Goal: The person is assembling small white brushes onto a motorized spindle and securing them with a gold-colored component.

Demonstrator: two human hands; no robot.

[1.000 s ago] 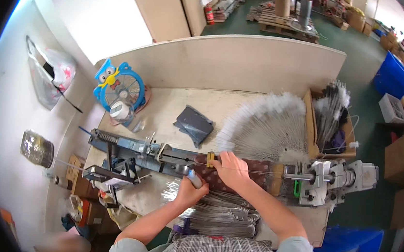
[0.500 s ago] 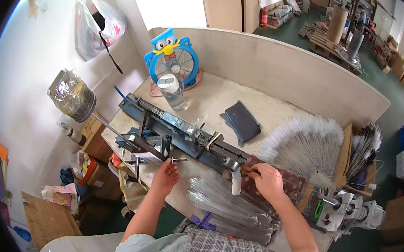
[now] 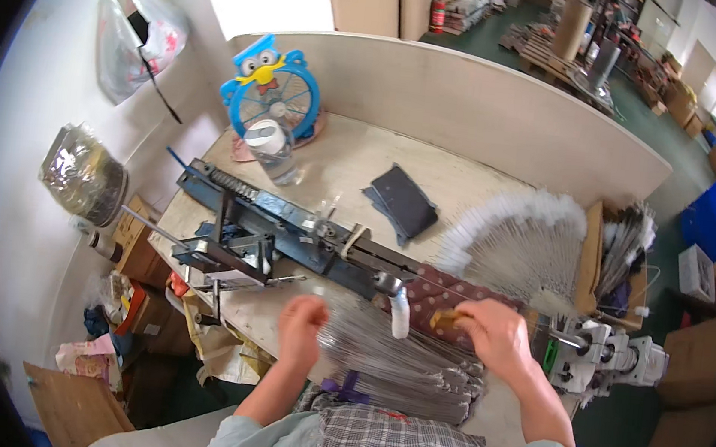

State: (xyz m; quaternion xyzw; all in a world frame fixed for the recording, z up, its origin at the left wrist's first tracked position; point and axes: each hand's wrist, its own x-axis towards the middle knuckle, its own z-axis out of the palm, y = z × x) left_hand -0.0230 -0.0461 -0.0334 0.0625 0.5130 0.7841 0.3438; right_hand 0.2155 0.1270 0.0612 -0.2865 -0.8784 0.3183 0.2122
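My right hand pinches a small yellow-brown piece above a brown dotted cloth that lies along the bench machine. Just left of that piece stands a lever with a white-wrapped grip, which the hand does not touch. A thin wire runs along the machine toward the motor end at the right. My left hand, slightly blurred, is closed with fingers curled; whether it holds anything is hidden. It hovers beside a bundle of thin metal wires, near the crank and clamp frame.
Behind the machine are a blue cartoon fan, a water jar and dark folded cloth. White-tipped wire brushes fan out beside a cardboard box. A metal chuck and motor stand at the right end.
My left hand has left the crank area, moving right and closing. My right hand has shifted slightly right and away from the lever with the yellow-brown piece. The whole view has shifted.
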